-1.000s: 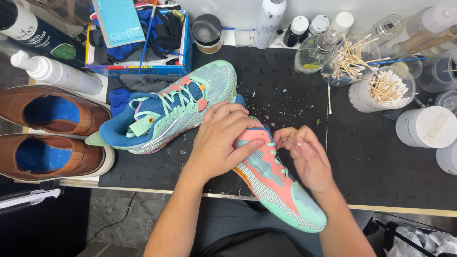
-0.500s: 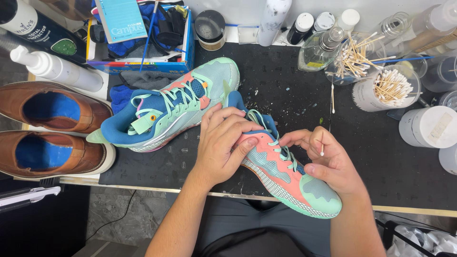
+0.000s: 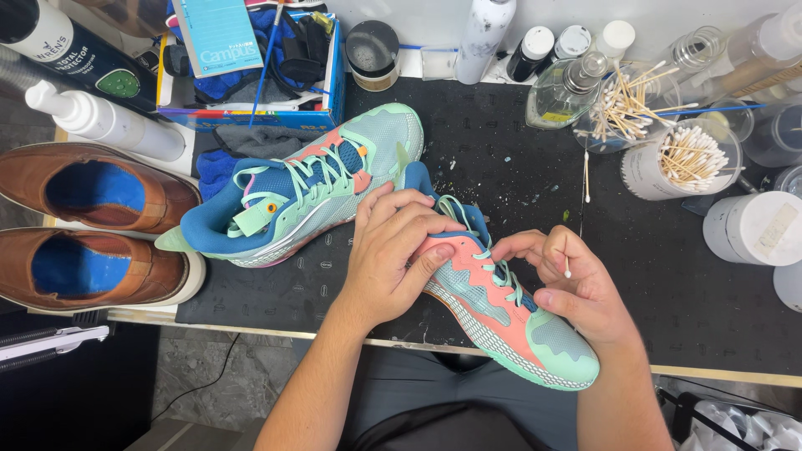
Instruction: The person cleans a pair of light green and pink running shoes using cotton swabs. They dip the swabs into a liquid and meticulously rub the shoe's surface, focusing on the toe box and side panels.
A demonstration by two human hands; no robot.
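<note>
While the black mat carries the mate sneaker already laced, I keep the coral-and-mint sneaker at the table's near edge. As I judge it, lacing there is only partway. My left hand is clamped over its collar; my right hand pinches a cotton swab against the mint laces.

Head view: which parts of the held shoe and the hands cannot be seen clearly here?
- Heel and inner side of the held shoe: covered by the left hand.
- Lower end of the cotton swab: hidden inside the right hand.
- Sole of the shoe: turned away from the head camera.
- Right fingertips: tucked among the laces.
</note>
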